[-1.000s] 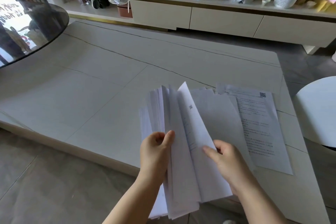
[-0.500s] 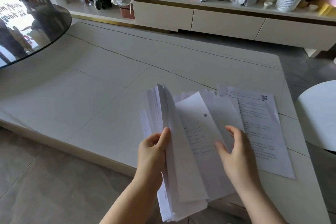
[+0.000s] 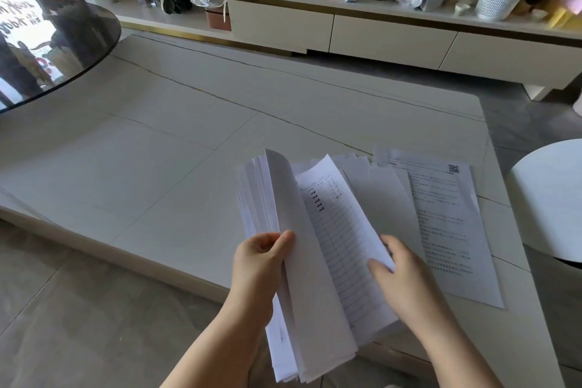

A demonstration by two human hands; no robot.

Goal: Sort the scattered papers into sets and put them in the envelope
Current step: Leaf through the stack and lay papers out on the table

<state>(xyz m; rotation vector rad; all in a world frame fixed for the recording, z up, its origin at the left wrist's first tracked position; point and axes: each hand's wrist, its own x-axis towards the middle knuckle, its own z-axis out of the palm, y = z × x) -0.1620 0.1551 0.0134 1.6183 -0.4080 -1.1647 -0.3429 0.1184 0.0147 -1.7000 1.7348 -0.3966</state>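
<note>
A held paper stack (image 3: 315, 277) hangs over the table's (image 3: 157, 167) near edge, left of sheets (image 3: 447, 224) apparently lying flat.

There is a single view, from a wide-angle camera worn on the person's head. It looks forward and down over the pale worktop (image 3: 195, 135), whose straight edges bow with the lens. Nearest the camera, low in the frame, are the left hand (image 3: 256, 264) and right hand (image 3: 406, 277) with the stack of papers (image 3: 318, 277). Farthest off, along the top edge, runs a low cabinet (image 3: 362, 28).
</note>
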